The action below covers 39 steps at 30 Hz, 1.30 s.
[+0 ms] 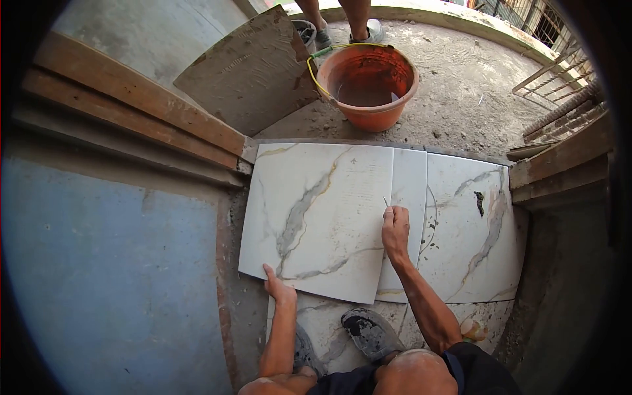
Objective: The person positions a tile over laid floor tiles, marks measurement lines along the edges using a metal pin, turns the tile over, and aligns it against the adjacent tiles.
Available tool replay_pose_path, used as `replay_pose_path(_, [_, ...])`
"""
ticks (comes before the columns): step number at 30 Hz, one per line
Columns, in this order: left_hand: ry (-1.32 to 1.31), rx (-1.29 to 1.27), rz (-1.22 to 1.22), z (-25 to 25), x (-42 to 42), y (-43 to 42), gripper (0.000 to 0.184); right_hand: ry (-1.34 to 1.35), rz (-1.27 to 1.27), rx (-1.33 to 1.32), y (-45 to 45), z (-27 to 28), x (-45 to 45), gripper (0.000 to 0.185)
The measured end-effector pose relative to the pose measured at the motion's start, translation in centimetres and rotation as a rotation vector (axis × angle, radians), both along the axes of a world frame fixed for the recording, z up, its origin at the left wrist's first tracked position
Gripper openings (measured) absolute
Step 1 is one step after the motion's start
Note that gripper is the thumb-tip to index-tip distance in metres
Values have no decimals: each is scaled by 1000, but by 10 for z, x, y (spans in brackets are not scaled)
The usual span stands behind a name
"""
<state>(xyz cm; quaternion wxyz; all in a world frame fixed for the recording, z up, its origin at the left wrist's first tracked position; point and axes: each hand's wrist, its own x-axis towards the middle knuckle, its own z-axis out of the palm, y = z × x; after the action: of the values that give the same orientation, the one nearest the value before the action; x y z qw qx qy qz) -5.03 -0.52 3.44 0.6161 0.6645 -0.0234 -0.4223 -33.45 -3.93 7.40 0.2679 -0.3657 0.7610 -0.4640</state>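
A large white marble-patterned tile (316, 217) with grey and gold veins lies in front of me, overlapping another light tile (409, 178). My left hand (280, 288) grips its near left edge, thumb on top and the other fingers hidden below. My right hand (396, 230) is closed at the tile's right edge around a thin pale stick-like tool (386, 201); only its tip shows, so I cannot tell its kind. To the right, a further marble-patterned tile (461, 263) carries dark mortar splashes and a thin curved line.
An orange bucket (372, 117) with a yellow handle stands beyond the tiles, beside a leaning mortar-streaked slab (250, 76). Another person's feet (359, 31) are behind it. Wooden door frame posts (131, 99) flank the doorway. My shoes (370, 334) rest on splashed tiles.
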Motion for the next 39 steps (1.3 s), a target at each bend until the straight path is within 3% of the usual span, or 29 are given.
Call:
replay_pose_path(20, [213,-90,-161,-9,20,0,66,-50,-59,21,-4,11,-9,27])
replay_pose_path(23, [151,-92,-171,-11,19,1,67,137,-66,-13,-16,16,-24,21])
replay_pose_path(25, [136,-107,-164,-13,19,1,66,371,-37,-275,-38,14,-46,19])
replay_pose_path(26, [136,-102,-172,-13,19,1,66,371,-45,-269,-47,11,-54,19])
replay_pose_path(28, [128,-89,-142,-9,16,1,65,512,29,-345,-68,4,-71,19])
replay_pose_path(31, [120,-95,-154,-5,12,2,65,456,172,-429,-102,-13,-90,18])
replay_pose_path(34, [87,-44,-120,-11,18,3,65,362,357,-294,-123,-11,-106,17])
replay_pose_path(39, [54,9,-71,-1,9,4,66,308,428,-260,-137,-4,-103,18])
